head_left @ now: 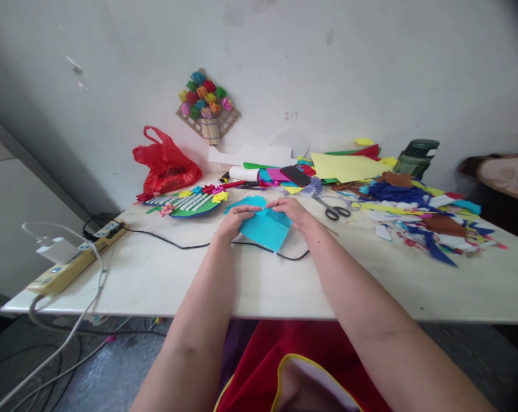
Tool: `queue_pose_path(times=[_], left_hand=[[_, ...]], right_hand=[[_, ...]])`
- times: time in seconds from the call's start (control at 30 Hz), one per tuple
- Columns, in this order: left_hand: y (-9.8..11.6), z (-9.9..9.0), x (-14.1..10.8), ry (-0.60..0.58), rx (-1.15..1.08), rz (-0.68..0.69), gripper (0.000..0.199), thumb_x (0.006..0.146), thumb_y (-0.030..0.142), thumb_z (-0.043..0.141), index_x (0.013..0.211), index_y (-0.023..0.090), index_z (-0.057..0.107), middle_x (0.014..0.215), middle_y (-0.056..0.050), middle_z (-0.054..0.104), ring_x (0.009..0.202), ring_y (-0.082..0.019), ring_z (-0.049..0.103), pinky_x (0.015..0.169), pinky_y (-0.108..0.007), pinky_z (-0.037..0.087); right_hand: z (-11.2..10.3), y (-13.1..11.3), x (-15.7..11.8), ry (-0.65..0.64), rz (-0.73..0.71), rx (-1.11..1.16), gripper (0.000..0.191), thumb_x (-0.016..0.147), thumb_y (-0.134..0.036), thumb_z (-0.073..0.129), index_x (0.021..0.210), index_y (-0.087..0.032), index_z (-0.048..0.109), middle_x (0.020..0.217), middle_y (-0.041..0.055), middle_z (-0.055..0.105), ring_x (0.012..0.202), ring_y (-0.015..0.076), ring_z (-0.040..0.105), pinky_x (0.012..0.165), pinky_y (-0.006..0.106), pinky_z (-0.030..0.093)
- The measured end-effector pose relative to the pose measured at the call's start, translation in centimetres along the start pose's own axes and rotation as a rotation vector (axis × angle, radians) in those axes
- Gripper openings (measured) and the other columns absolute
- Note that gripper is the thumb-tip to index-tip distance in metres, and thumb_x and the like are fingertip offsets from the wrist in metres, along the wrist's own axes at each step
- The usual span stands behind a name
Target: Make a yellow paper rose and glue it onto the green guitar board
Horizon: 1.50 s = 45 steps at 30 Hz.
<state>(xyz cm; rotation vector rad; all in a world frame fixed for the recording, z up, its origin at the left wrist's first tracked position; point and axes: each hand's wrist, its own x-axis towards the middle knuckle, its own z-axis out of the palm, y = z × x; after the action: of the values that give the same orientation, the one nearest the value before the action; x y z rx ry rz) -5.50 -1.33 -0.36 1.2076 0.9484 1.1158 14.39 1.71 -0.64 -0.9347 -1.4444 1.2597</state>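
Observation:
A sheet of bright blue paper point(265, 232) is held between my two hands above the table, its lower corner hanging toward me. My left hand point(237, 219) pinches its upper left edge. On the other side my right hand point(291, 212) grips the upper right edge, fingers bent over the top. The paper looks folded or creased along the top between my fingers. Behind my left fingers lies more blue paper point(246, 201), and I cannot tell whether it is the same piece. A pair of black-handled scissors point(336, 213) rests to the right of my right hand.
A green board with paper flowers point(186, 203) and a red plastic bag point(167, 163) sit at left. Coloured scraps point(434, 223) and a dark green bottle point(417, 157) are at right. A black cable point(173, 240) crosses the table from a power strip point(76, 257).

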Motion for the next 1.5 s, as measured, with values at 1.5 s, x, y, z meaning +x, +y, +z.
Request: queue_pose_path(times=[1.5], left_hand=[[-0.1, 0.5, 0.1, -0.085, 0.148, 0.083, 0.053, 0.052, 0.031, 0.081, 0.101, 0.013, 0.07, 0.061, 0.001, 0.061, 0.054, -0.009, 0.049, 0.056, -0.023, 0.039]], right_hand=[[0.5, -0.3, 0.2, 0.138, -0.17, -0.45, 0.03, 0.06, -0.044, 0.062, 0.053, -0.016, 0.055, 0.05, -0.0046, 0.04, 0.054, 0.0094, 0.036, 0.053, 0.025, 0.03]])
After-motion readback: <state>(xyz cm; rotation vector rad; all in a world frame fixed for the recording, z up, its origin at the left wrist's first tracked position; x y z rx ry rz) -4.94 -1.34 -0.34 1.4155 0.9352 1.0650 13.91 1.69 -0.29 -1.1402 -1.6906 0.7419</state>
